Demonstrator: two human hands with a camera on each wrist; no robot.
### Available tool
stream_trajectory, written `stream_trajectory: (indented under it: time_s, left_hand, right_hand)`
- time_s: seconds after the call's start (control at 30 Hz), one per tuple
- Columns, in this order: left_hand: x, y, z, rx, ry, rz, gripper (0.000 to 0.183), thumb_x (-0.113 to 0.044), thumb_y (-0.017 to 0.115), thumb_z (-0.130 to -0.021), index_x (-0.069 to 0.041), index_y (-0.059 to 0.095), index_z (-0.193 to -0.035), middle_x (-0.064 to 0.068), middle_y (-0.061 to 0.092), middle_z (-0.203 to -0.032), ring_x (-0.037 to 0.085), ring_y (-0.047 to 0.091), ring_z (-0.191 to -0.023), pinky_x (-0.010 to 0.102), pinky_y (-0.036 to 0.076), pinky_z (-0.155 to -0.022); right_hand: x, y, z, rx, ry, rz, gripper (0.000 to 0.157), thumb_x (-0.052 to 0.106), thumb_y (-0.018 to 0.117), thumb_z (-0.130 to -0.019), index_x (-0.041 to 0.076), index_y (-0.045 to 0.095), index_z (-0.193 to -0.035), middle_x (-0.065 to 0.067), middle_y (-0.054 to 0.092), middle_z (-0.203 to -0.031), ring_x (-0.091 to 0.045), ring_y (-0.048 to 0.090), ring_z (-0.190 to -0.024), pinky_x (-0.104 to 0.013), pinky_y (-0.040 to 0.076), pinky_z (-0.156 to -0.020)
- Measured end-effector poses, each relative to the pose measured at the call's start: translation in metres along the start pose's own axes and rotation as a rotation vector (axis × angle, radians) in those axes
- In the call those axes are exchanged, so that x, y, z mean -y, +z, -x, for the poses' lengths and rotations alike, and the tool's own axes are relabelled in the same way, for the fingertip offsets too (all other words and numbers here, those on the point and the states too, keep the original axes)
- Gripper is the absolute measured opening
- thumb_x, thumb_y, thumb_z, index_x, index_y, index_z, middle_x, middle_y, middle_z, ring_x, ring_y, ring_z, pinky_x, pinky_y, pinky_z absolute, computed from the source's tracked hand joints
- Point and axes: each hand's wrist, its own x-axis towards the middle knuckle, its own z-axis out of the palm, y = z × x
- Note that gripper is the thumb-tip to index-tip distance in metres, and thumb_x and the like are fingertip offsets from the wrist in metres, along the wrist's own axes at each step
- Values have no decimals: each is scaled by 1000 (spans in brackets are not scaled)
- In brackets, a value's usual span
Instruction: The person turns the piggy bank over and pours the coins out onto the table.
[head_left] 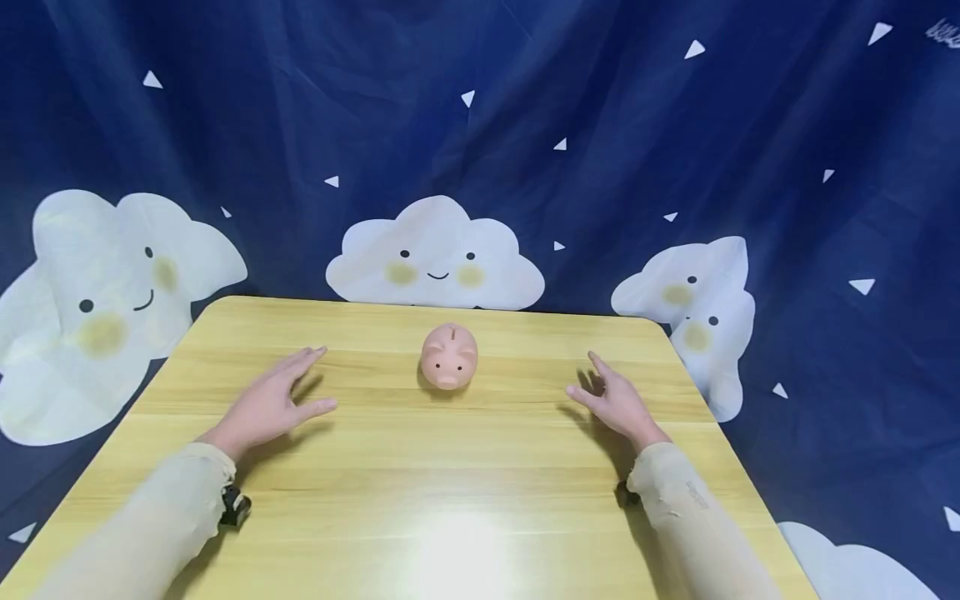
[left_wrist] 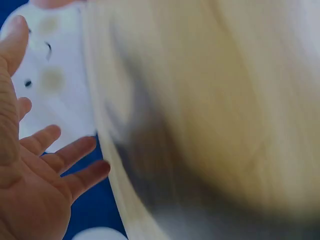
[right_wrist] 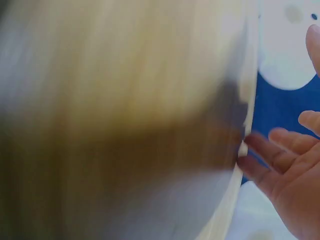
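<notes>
A pink piggy bank (head_left: 448, 357) stands upright near the far edge of the wooden table (head_left: 450, 467), its snout toward me and its coin slot on top. To its left, my left hand (head_left: 272, 403) hovers over the table with fingers spread, apart from the bank. On the other side my right hand (head_left: 617, 403) is held in much the same way, thumb and fingers apart. Both palms are bare in the wrist views, where the left hand (left_wrist: 40, 175) and the right hand (right_wrist: 295, 175) show loosely extended fingers. The piggy bank appears in neither wrist view.
A dark blue curtain (head_left: 405, 108) with white triangles and smiling clouds hangs just behind the table and down both sides. Small black devices sit at my left wrist (head_left: 236, 507) and right wrist (head_left: 627, 495). Both sleeves are pale. Light glares off the table's near part.
</notes>
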Motion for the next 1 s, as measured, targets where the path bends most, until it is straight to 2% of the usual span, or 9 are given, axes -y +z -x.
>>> stream_trajectory:
  time_s: [0.13, 0.23, 0.33, 0.5, 0.73, 1.0]
  left_hand:
    - [-21, 10, -13, 0, 47, 93, 98, -56, 78, -94, -17, 30, -170, 21, 34, -173, 50, 45, -150, 71, 33, -125]
    - [-34, 18, -24, -2, 77, 145, 96, -52, 80, -94, -16, 32, -169, 19, 36, -172, 48, 57, -140, 68, 44, -119]
    - [-45, 26, -35, -4, 93, 184, 94, -46, 83, -93, -15, 34, -169, 18, 37, -172, 48, 60, -136, 66, 50, -114]
    - [-62, 36, -50, 17, 108, 219, 95, -42, 85, -92, -16, 35, -168, 18, 37, -172, 47, 60, -137, 64, 49, -117]
    - [-81, 49, -68, 40, 140, 262, 97, -39, 88, -89, -16, 36, -168, 18, 38, -172, 47, 63, -134, 62, 50, -117]
    - [-93, 62, -85, 72, 107, 366, 102, -39, 90, -87, -19, 33, -169, 18, 34, -173, 47, 62, -136, 63, 45, -121]
  right_hand:
    - [16, 8, -6, 33, -3, -152, 94, 46, 76, -99, 12, 25, -171, -29, 48, -162, -43, 64, -135, -59, 53, -115]
    - [31, 15, -12, 80, -15, -218, 93, 44, 76, -99, 16, 25, -171, -25, 48, -163, -40, 65, -135, -56, 56, -112]
    - [45, 20, -18, 111, -35, -238, 93, 47, 76, -99, 19, 25, -172, -23, 50, -163, -40, 65, -135, -56, 56, -112]
    - [62, 30, -27, 142, -64, -257, 93, 49, 77, -98, 23, 26, -171, -20, 53, -161, -38, 67, -132, -56, 56, -111]
    - [83, 44, -38, 159, -106, -283, 92, 42, 80, -97, 22, 29, -171, -21, 55, -159, -36, 70, -127, -50, 61, -105]
    - [106, 63, -50, 194, -155, -306, 93, 36, 83, -96, 26, 29, -171, -22, 51, -162, -36, 70, -127, -51, 58, -110]
